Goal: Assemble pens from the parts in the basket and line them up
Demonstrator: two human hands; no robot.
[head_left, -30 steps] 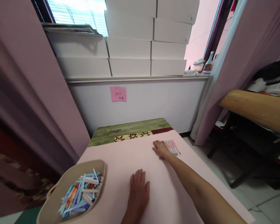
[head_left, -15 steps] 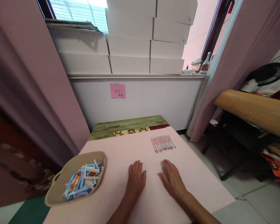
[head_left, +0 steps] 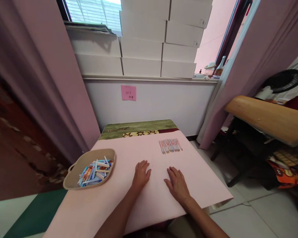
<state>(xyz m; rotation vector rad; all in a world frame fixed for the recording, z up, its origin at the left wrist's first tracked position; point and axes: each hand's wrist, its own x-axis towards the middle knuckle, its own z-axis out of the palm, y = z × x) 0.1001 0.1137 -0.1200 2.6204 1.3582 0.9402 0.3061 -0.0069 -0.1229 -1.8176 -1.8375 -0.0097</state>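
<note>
My left hand (head_left: pixel 140 174) lies flat, palm down, fingers stretched out, on the pink sheet (head_left: pixel 129 205) that covers the table. My right hand (head_left: pixel 176 183) rests flat beside it, fingers spread, holding nothing. A tidy row of several pens (head_left: pixel 170 145) lies on the sheet beyond my right hand, apart from it. To the left of my left hand stands a beige tray (head_left: pixel 74 173) filled with several loose blue and white pens (head_left: pixel 94 168).
White boxes (head_left: pixel 144 46) are stacked on the window ledge, with a pink sticky note (head_left: pixel 128 93) on the wall below. Purple curtains hang at both sides. A wooden chair back (head_left: pixel 265 119) and a fan (head_left: pixel 283 81) stand at the right; the tiled floor lies beyond the table's right edge.
My right hand drew back from the row of pens and came to rest flat near my left hand. The view pulled back, so more of the table shows.
</note>
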